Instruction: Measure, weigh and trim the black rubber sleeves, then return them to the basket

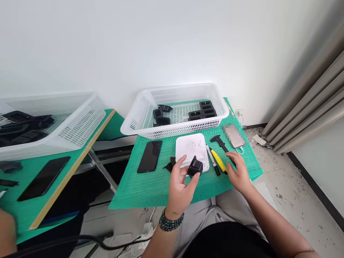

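Observation:
My left hand (181,184) is closed around a small black moulded part (195,167), held above the front edge of a white digital scale (191,145). To its right, my right hand (238,171) is low over the table with thumb and fingers apart. Its fingertips are at the lower end of a black caliper (219,142), and whether they touch it I cannot tell. Just left of that hand lie a yellow-handled utility knife (218,160) and a white marker with a black cap (213,160). Another black piece (170,165) lies partly behind my left hand.
A white plastic basket (174,128) at the back holds several black parts (205,111). A dark phone (149,156) lies left on the green mat (129,190), a charging phone (234,137) right. On the neighbouring table stands another basket (80,130); a person's arm (6,229) shows there.

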Demonstrator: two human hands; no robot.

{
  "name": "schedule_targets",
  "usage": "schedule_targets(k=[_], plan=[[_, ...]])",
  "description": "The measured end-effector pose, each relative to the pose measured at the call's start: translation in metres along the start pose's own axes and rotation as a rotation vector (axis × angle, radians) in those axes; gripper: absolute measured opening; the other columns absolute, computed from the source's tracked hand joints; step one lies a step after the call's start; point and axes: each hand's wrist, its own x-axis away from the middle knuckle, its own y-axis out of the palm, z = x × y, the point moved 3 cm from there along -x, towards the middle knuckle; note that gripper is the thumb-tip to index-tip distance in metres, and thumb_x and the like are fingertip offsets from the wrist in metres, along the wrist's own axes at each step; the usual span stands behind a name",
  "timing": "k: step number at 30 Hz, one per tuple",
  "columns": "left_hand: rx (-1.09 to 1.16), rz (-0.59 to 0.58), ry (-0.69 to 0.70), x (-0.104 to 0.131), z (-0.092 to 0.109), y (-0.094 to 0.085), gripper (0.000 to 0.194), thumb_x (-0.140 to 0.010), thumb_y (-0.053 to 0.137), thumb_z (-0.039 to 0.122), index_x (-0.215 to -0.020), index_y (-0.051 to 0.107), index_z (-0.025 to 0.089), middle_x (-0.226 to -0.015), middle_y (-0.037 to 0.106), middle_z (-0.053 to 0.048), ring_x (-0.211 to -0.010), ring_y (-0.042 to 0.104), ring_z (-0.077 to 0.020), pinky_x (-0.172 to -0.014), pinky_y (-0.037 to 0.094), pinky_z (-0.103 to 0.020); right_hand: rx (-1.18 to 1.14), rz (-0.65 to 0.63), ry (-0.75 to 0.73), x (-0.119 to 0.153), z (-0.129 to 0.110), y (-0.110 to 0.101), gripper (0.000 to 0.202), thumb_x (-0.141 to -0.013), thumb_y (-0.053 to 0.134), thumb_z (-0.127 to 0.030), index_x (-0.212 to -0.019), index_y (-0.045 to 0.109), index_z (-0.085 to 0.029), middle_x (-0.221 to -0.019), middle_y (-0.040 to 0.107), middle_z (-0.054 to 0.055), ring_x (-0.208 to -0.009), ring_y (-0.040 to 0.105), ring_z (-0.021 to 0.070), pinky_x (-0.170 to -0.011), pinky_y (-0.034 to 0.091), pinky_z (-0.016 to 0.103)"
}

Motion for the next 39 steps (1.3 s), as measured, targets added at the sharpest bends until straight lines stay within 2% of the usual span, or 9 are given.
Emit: schedule_targets(k=[2, 6, 12, 18, 23, 26, 30, 34, 39], plan=[[0.0, -0.021, 0.007, 0.004, 0.0, 0.006, 0.068, -0.089, 0.073, 0.049, -0.146, 0.047, 0.021, -0.11, 0.078, -0.013, -0.113, 0.075, -0.0303, -0.097, 0.06, -0.044, 0.049, -0.022, -0.067, 0.004, -0.011, 0.0, 0.03, -0.099, 0.049, -0.02, -0.123, 0.066, -0.024, -0.123, 0.07, 0.014, -0.121, 0.063, 0.0307, -0.104, 0.052, 0.052], [0.038, -0.027, 0.016, 0.008, 0.002, 0.011, 0.062, -0.091, 0.07, 0.044, -0.144, 0.048, 0.02, -0.11, 0.078, -0.012, -0.109, 0.075, -0.0277, -0.094, 0.061, -0.04, 0.202, -0.231, -0.175, 0.009, -0.027, 0.017, 0.027, -0.097, 0.054, -0.019, -0.119, 0.069, -0.021, -0.117, 0.072, 0.014, -0.112, 0.063, 0.0313, -0.097, 0.052, 0.048], [0.026, -0.033, 0.053, 0.011, 0.007, 0.002, 0.038, -0.091, 0.069, 0.041, -0.123, 0.067, 0.02, -0.116, 0.077, -0.012, -0.111, 0.074, -0.028, -0.094, 0.061, -0.039, 0.549, -0.324, -0.11, 0.0, -0.025, 0.033, 0.032, -0.094, 0.055, -0.014, -0.12, 0.074, -0.02, -0.123, 0.071, 0.016, -0.11, 0.061, 0.0346, -0.084, 0.048, 0.045], [0.186, 0.051, 0.015, 0.014, 0.0, -0.011, 0.028, -0.088, 0.074, 0.042, -0.107, 0.073, 0.021, -0.094, 0.077, -0.007, -0.088, 0.074, -0.0215, -0.076, 0.06, -0.03, 0.686, -0.363, -0.039, -0.018, -0.027, 0.025, 0.036, -0.093, 0.049, -0.007, -0.115, 0.075, -0.019, -0.125, 0.072, 0.015, -0.104, 0.06, 0.0324, -0.081, 0.044, 0.042], [0.41, 0.08, -0.021, 0.015, -0.004, -0.012, 0.031, -0.08, 0.083, 0.047, -0.097, 0.074, 0.023, -0.085, 0.073, -0.004, -0.079, 0.068, -0.0182, -0.069, 0.057, -0.027, 0.651, -0.589, -0.067, -0.027, -0.039, 0.032, 0.037, -0.099, 0.049, -0.019, -0.132, 0.067, -0.018, -0.131, 0.07, 0.014, -0.115, 0.062, 0.0324, -0.089, 0.047, 0.041], [0.517, 0.083, -0.084, 0.017, -0.004, -0.012, 0.042, -0.074, 0.088, 0.049, -0.105, 0.073, 0.024, -0.087, 0.073, -0.004, -0.077, 0.067, -0.0186, -0.066, 0.056, -0.028, 0.654, -0.665, -0.021, -0.031, -0.046, 0.04, 0.047, -0.099, 0.048, -0.02, -0.145, 0.056, -0.017, -0.137, 0.066, 0.015, -0.114, 0.066, 0.0305, -0.084, 0.051, 0.037], [0.627, 0.044, -0.164, 0.018, -0.002, -0.013, 0.061, -0.076, 0.089, 0.048, -0.13, 0.066, 0.029, -0.077, 0.069, 0.0, -0.06, 0.059, -0.0138, -0.054, 0.05, -0.025, 0.695, -0.693, 0.091, -0.034, -0.052, 0.047, 0.064, -0.096, 0.048, -0.019, -0.159, 0.038, -0.015, -0.13, 0.07, 0.017, -0.104, 0.072, 0.0318, -0.073, 0.053, 0.037], [0.677, 0.069, -0.173, 0.017, -0.004, -0.016, 0.061, -0.074, 0.091, 0.047, -0.128, 0.068, 0.028, -0.081, 0.069, -0.001, -0.066, 0.062, -0.0141, -0.055, 0.05, -0.023, 0.698, -0.69, 0.123, -0.037, -0.057, 0.047, 0.073, -0.088, 0.053, -0.014, -0.159, 0.038, -0.012, -0.12, 0.074, 0.019, -0.102, 0.072, 0.0344, -0.074, 0.053, 0.038], [0.725, 0.12, -0.228, 0.013, -0.013, -0.023, 0.054, -0.075, 0.09, 0.049, -0.121, 0.071, 0.027, -0.085, 0.07, -0.001, -0.068, 0.064, -0.0145, -0.056, 0.052, -0.023, 0.239, -0.614, 0.188, -0.042, -0.047, 0.025, 0.081, -0.077, 0.058, -0.008, -0.156, 0.048, -0.018, -0.087, 0.071, 0.005, -0.076, 0.067, 0.0218, -0.066, 0.051, 0.031]])
